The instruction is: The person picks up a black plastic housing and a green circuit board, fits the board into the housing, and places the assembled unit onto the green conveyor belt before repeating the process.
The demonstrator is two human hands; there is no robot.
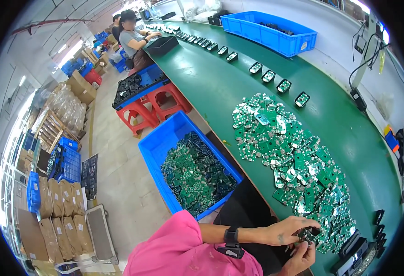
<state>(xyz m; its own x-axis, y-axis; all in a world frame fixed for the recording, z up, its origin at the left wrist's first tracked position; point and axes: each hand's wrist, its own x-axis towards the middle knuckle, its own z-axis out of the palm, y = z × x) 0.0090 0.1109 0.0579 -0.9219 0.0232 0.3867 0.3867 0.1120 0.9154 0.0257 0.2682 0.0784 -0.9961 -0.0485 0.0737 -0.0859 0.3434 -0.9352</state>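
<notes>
Circuit board [307, 235], small and dark, sits pinched between both hands at the green table's [220, 87] near edge: left hand [287, 231] grips from above, right hand [299, 258] from below. Beside them sprawls a heap of green boards [289, 152].

Person, own body as seen from above. A bright pink short-sleeved top [183, 250] is worn, faintly speckled with pale marks near the lower hem. A black wristband with a dark rectangular watch face [231, 235] is strapped round the left wrist. A small dark mark is seen on the left hand [287, 231]. No gloves are worn on the hands; the right hand [301, 260] is bare.
</notes>
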